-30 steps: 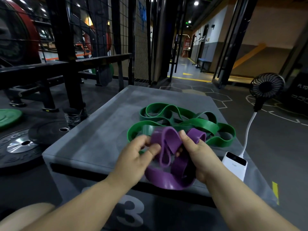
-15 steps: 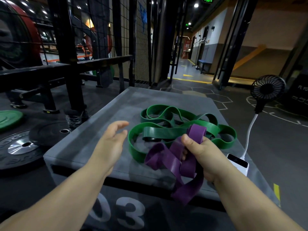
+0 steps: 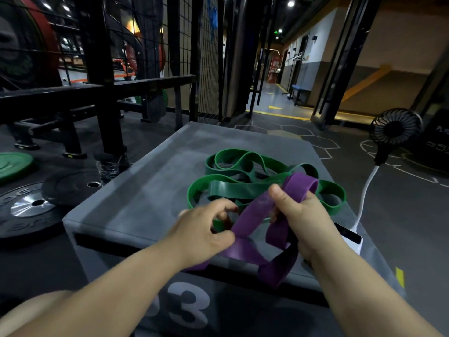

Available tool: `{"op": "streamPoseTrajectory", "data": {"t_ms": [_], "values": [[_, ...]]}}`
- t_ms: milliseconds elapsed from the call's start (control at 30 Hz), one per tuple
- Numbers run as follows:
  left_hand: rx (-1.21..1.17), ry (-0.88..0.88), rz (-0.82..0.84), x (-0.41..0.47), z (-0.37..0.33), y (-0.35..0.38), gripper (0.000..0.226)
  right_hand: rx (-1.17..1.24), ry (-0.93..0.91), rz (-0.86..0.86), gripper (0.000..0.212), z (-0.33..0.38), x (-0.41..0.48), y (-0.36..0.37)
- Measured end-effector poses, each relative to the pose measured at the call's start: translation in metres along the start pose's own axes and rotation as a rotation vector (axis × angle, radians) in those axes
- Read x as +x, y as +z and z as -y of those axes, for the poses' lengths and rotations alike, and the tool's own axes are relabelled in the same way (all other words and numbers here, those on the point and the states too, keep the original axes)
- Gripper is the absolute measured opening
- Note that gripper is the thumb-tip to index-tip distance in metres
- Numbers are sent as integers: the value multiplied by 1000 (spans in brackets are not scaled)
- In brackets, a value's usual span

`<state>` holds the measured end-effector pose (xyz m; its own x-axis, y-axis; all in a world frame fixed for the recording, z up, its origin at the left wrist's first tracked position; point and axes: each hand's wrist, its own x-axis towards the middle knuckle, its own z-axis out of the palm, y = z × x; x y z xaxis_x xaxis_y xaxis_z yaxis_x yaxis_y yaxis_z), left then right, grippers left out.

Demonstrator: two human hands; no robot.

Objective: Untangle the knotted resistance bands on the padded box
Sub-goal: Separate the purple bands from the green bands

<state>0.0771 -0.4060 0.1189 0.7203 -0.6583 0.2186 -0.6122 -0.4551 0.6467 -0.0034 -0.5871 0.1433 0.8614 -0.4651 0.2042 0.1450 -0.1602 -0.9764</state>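
Note:
A purple resistance band (image 3: 255,212) loops above the near edge of the grey padded box (image 3: 145,198), part of it hanging over the front. My right hand (image 3: 301,215) grips its upper loops, thumb up. My left hand (image 3: 204,229) pinches a lower strand of the same band between thumb and curled fingers. Behind the hands, a green resistance band (image 3: 243,188) lies in tangled loops on the box top. Whether purple and green are still interlocked is hidden by my hands.
A white power bank (image 3: 349,237) lies at the box's right edge, with a black fan (image 3: 394,128) on a white stalk. Weight plates (image 3: 29,205) lie on the floor to the left, beside a black rack (image 3: 102,93).
My left hand let go of the purple band, swung out to the left, then came back and took a lower strand. My right hand kept its grip and lifted the band slightly.

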Motion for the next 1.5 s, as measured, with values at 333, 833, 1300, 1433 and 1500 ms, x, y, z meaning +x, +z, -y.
{"op": "streamPoseTrajectory", "data": {"t_ms": [333, 833, 1300, 1433, 1500], "values": [[-6, -104, 525, -9, 5, 9, 46, 79, 43, -105, 62, 1, 7, -9], [-751, -237, 224, -2, -8, 41, 25, 330, 129, 109, 46, 6, -9, 9], [-1213, -132, 200, -8, -12, 6, 19, 68, 70, 13, 48, -10, 11, -16], [-1457, -163, 301, -10, -10, -8, 37, 11, 66, 73, 45, -16, 13, -25], [-1268, -145, 270, -9, -9, -13, 48, -21, 63, 110, 45, -17, 13, -25]]}}
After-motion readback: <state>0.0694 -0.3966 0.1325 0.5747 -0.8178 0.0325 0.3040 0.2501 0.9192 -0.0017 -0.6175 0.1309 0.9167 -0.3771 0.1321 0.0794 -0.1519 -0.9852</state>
